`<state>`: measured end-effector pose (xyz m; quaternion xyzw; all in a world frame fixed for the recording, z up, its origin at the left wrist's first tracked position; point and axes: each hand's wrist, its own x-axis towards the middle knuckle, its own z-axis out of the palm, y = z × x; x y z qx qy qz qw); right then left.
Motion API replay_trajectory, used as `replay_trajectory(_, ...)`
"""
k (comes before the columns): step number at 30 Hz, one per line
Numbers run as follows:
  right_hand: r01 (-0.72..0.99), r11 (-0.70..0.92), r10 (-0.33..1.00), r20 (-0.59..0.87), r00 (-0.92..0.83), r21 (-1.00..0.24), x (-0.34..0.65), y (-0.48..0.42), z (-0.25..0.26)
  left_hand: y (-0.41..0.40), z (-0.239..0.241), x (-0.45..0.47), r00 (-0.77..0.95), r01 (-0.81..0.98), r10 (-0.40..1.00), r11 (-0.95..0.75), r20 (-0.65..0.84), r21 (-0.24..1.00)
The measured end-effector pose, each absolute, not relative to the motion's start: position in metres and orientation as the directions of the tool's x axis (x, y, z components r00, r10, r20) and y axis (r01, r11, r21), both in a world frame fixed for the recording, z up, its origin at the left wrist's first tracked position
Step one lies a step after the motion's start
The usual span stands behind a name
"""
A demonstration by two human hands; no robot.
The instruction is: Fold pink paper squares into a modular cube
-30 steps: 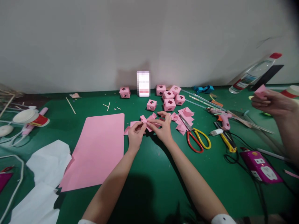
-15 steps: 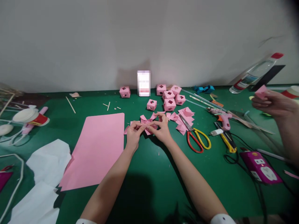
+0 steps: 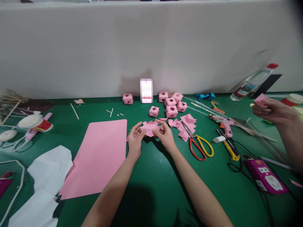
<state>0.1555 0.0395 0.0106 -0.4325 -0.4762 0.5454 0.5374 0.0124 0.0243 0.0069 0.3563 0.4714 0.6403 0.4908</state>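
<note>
Between my two hands a small folded piece of pink paper [image 3: 150,127] is held just above the green table. My left hand [image 3: 135,138] pinches its left end, and my right hand [image 3: 165,135] grips the right end between thumb and fingers. Some pink paper scraps [image 3: 188,119] lie just right of my right hand, under the blades of scissors [image 3: 197,145] with one red and one yellow handle. Behind my hands sits a cluster of folded pink paper cubes [image 3: 171,111] with diamond-shaped holes. A stack of pink paper sheets [image 3: 101,154] rests left of my left hand.
A lit phone [image 3: 146,91] leans on the wall. At right are a pink glue gun [image 3: 227,127], a cutter [image 3: 230,149], a purple power socket [image 3: 266,176], a bottle [image 3: 252,82] and another person's hand [image 3: 274,110] holding pink paper. Crumpled white paper [image 3: 50,167] and a cup [image 3: 35,122] lie left.
My hands have moved slightly apart, and the pink paper between them now shows a broad flat face. The view has tilted up a little. The other person's hand still holds its pink piece.
</note>
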Motion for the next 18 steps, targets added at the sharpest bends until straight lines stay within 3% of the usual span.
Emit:
replay_trajectory(6, 0.052, 0.214, 0.963, 0.220, 0.159, -0.975, 0.154, 0.035, 0.017, 0.024, 0.005, 0.017, -0.220, -0.232, 0.975, -0.034, -0.019, 0.972)
replay_trajectory(8, -0.029, 0.152, 0.978, 0.146, 0.152, -0.988, 0.157, 0.036, 0.020, 0.025, 0.005, 0.017, -0.248, -0.224, 0.969, -0.050, -0.007, 0.973)
replay_trajectory(12, -0.298, -0.088, 0.994, -0.065, -0.087, -0.950, 0.162, 0.040, 0.021, 0.027, 0.005, 0.017, -0.267, -0.231, 0.964, -0.078, 0.014, 0.970)
replay_trajectory(18, -0.294, 0.006, 0.995, -0.024, 0.099, -0.956, 0.161, 0.041, 0.019, 0.028, 0.002, 0.015, -0.272, -0.258, 0.962, -0.082, 0.009, 0.963)
